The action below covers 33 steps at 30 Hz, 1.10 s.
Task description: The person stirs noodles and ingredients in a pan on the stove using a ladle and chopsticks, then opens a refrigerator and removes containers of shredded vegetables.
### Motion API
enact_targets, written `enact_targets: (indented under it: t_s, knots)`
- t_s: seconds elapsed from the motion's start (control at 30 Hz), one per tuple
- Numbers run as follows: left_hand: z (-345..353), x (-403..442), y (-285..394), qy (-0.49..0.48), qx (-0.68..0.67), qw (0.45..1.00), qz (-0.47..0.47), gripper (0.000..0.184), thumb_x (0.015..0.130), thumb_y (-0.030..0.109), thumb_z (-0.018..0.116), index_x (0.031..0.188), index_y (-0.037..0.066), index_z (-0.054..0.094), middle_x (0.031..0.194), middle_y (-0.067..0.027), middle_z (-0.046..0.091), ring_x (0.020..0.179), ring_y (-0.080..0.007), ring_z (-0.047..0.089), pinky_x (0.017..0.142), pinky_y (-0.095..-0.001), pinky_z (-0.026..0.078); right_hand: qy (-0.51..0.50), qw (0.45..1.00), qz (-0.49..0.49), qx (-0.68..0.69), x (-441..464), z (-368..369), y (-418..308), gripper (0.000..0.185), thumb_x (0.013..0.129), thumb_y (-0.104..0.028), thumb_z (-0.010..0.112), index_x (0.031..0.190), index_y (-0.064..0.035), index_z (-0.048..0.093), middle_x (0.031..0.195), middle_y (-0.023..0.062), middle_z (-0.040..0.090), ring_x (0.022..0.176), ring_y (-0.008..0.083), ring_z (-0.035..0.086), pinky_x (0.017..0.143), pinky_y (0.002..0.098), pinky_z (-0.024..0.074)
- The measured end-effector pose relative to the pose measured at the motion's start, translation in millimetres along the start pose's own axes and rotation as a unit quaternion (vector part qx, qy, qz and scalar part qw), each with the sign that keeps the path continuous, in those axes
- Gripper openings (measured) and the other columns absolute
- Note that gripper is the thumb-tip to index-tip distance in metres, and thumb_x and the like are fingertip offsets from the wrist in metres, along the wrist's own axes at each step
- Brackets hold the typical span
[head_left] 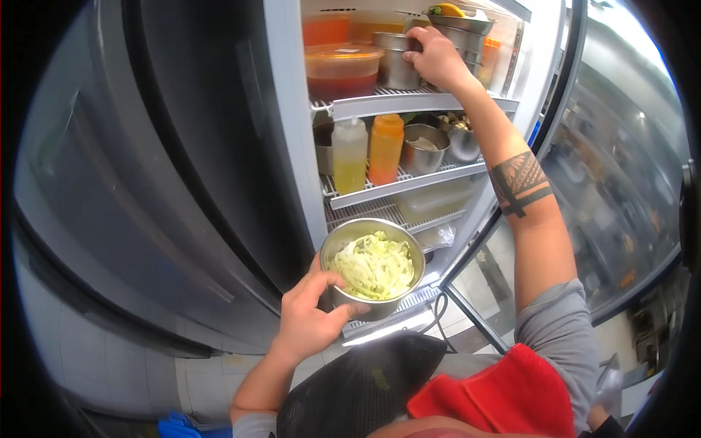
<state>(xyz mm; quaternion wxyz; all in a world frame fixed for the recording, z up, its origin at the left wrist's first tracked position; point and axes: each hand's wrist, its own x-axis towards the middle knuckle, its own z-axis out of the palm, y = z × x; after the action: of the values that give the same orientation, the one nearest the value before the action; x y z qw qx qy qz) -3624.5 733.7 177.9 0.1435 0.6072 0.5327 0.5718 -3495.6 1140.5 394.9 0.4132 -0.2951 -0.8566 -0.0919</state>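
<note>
My left hand is closed on a round metal bowl in front of the fridge, with the thumb over its near rim. Shredded cabbage fills much of this bowl. Up on the fridge's upper shelf, my right hand has its fingers bent over the rim of a metal container; the far fingertips are partly hidden. Beside that hand stand stacked metal pans, the top one holding something yellow-orange.
Left on the upper shelf is a plastic tub of red contents. Below stand a yellow squeeze bottle, an orange squeeze bottle and a small metal pot. The glass door stands open at right.
</note>
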Motion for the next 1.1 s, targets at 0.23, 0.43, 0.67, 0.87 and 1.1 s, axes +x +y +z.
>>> enact_targets:
  t_s: [0.23,0.43,0.67,0.87,1.1]
  knots:
    - [12.8,-1.8,-16.9,-0.012,-0.003,1.000,-0.002,0.043,0.069,0.006,0.093,0.100,0.001,0.064,0.130,-0.0283,0.069,0.115,-0.0300,0.073,0.095,-0.0354,0.057,0.343,0.935,-0.052,-0.076,-26.2,-43.0,23.0,0.038,0.088,-0.029,0.080,0.121,-0.0121,0.072,0.101,0.0119,0.072,0.091,0.0318,0.072,0.085,0.0422,0.0569]
    - [34.0,-2.9,-13.2,-0.019,0.008,1.000,-0.013,0.042,0.069,0.005,0.092,0.100,0.001,0.064,0.132,-0.0294,0.068,0.122,-0.0320,0.070,0.101,-0.0376,0.056,0.209,0.973,0.079,0.053,-10.5,-81.0,88.0,0.035,0.090,-0.034,0.072,0.105,-0.0020,0.074,0.096,0.0150,0.075,0.090,0.0251,0.070,0.084,0.0402,0.0565]
    - [58.4,-11.3,-8.2,-0.028,0.006,0.999,-0.035,0.042,0.069,0.007,0.093,0.100,0.001,0.065,0.127,-0.0273,0.071,0.120,-0.0308,0.071,0.100,-0.0384,0.056,0.252,0.939,-0.039,0.232,27.8,-46.0,182.0,0.033,0.096,-0.030,0.073,0.115,-0.0031,0.072,0.105,0.0134,0.075,0.098,0.0245,0.070,0.091,0.0373,0.0549]
    - [69.9,-25.6,-13.3,-0.014,0.059,0.998,0.011,0.041,0.070,-0.001,0.090,0.102,0.001,0.065,0.114,-0.0181,0.075,0.110,-0.0237,0.074,0.097,-0.0359,0.057,0.302,0.949,0.060,0.063,-5.9,-72.6,120.2,0.035,0.096,-0.030,0.073,0.119,-0.0052,0.073,0.112,0.0143,0.076,0.104,0.0263,0.072,0.094,0.0386,0.0553]
    - [76.7,-37.0,-14.0,0.006,0.081,0.997,0.019,0.045,0.068,0.011,0.095,0.101,0.004,0.066,0.120,-0.0248,0.073,0.114,-0.0315,0.073,0.096,-0.0384,0.058,0.302,0.950,0.045,0.065,-5.6,-83.4,55.4,0.031,0.098,-0.032,0.069,0.106,-0.0030,0.077,0.102,0.0167,0.079,0.097,0.0321,0.076,0.088,0.0438,0.0580]
